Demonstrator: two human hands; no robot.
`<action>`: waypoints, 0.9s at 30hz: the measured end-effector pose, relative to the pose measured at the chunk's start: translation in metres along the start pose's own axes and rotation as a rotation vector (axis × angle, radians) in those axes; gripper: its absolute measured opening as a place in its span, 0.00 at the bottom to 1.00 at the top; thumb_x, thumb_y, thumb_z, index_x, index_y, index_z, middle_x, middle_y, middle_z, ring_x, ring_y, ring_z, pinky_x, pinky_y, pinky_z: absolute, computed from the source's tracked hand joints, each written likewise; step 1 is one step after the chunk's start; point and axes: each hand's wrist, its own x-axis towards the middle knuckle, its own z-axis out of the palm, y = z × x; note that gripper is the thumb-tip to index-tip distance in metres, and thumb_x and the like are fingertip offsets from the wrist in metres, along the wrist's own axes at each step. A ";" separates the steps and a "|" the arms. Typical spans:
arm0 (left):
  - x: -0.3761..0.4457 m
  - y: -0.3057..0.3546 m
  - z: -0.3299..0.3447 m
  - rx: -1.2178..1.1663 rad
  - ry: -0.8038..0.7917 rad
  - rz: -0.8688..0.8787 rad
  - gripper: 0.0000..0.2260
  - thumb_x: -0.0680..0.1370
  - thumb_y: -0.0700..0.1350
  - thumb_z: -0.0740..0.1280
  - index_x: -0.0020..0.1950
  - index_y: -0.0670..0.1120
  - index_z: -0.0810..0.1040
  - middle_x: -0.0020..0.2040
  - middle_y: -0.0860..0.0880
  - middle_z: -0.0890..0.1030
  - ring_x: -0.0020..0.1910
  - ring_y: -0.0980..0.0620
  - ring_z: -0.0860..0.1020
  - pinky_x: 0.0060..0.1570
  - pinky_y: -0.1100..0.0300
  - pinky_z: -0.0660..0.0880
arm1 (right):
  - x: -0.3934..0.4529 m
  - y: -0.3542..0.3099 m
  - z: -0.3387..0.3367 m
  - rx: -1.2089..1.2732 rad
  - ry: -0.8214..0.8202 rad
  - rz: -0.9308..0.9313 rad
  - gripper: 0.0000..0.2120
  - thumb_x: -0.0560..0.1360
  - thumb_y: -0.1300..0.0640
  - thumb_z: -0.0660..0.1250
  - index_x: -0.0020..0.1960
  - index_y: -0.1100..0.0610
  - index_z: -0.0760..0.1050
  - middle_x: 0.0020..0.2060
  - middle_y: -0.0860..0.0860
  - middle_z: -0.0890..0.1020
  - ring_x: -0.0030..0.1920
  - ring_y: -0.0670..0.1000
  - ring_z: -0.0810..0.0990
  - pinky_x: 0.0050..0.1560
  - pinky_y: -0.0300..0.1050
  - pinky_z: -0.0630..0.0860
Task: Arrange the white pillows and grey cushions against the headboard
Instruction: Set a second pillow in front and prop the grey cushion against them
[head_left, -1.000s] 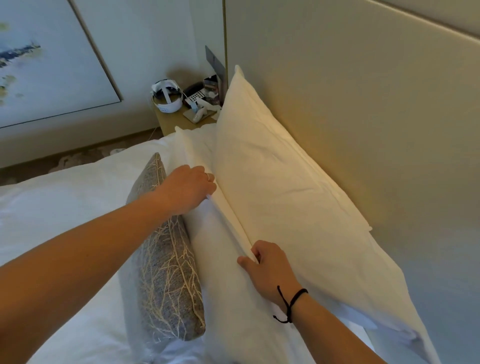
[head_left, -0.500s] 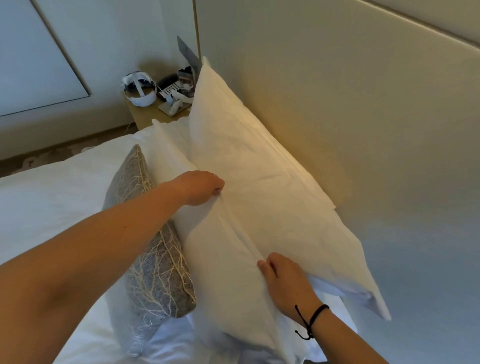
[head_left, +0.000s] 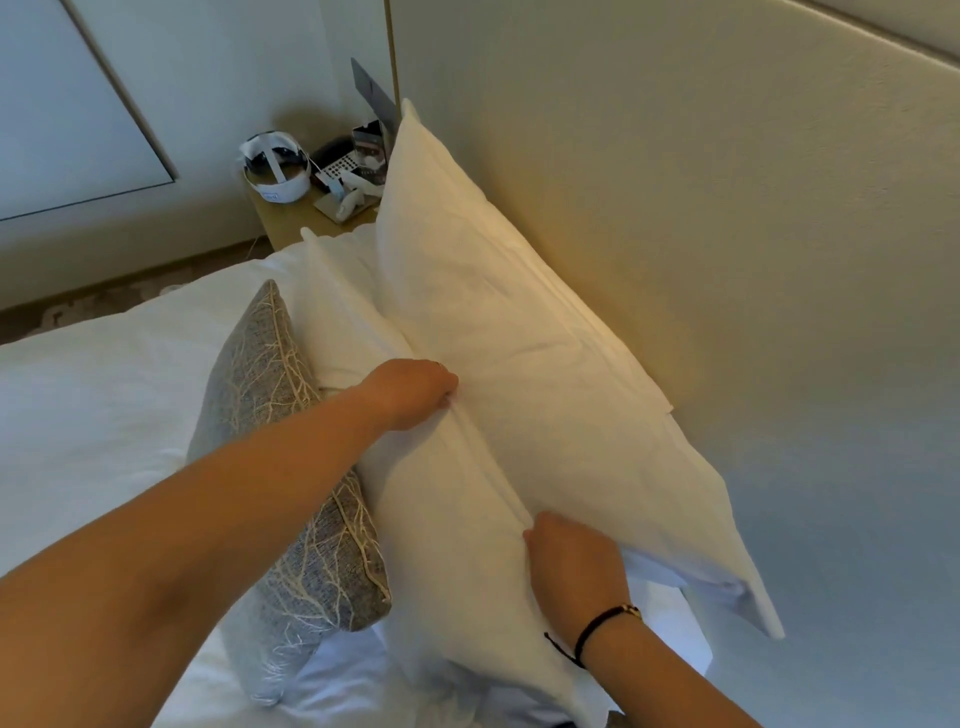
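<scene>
Two white pillows stand on edge along the beige headboard (head_left: 675, 182). The back pillow (head_left: 519, 322) leans on the headboard. The front pillow (head_left: 447, 530) stands just before it. My left hand (head_left: 415, 392) pinches the front pillow's top edge at the seam between the two. My right hand (head_left: 571, 566), with a black cord on the wrist, grips the same edge nearer to me. A grey cushion (head_left: 270, 395) with a pale branch pattern leans against the front pillow's left side, partly hidden by my left forearm.
White bedding (head_left: 93, 415) covers the mattress on the left. A wooden bedside table (head_left: 291, 218) beyond the pillows carries a white headset (head_left: 275, 169), a phone and small items. A framed panel hangs on the far wall.
The front pillow has been raised upright and pressed close to the back pillow. My left hand's fingers have closed onto its top edge; my right hand has kept its grip.
</scene>
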 end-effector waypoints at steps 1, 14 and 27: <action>0.002 0.004 0.008 0.005 0.004 -0.018 0.08 0.82 0.46 0.58 0.54 0.49 0.76 0.52 0.48 0.78 0.52 0.45 0.77 0.49 0.52 0.73 | 0.002 -0.004 0.006 -0.004 -0.033 0.025 0.22 0.46 0.62 0.84 0.22 0.53 0.70 0.15 0.49 0.71 0.14 0.48 0.69 0.19 0.32 0.57; 0.013 -0.047 0.017 0.300 0.121 0.029 0.10 0.80 0.49 0.58 0.54 0.49 0.77 0.50 0.49 0.78 0.50 0.46 0.78 0.39 0.55 0.68 | 0.070 -0.046 0.003 -0.012 -0.048 -0.244 0.11 0.71 0.67 0.63 0.51 0.56 0.70 0.47 0.55 0.76 0.43 0.56 0.76 0.32 0.47 0.60; 0.013 -0.106 0.018 0.269 -0.031 0.089 0.09 0.81 0.51 0.59 0.59 0.52 0.71 0.56 0.51 0.76 0.52 0.48 0.73 0.42 0.52 0.74 | 0.124 -0.095 0.040 0.520 -0.564 0.134 0.43 0.71 0.27 0.55 0.76 0.45 0.43 0.72 0.57 0.62 0.70 0.60 0.63 0.68 0.56 0.66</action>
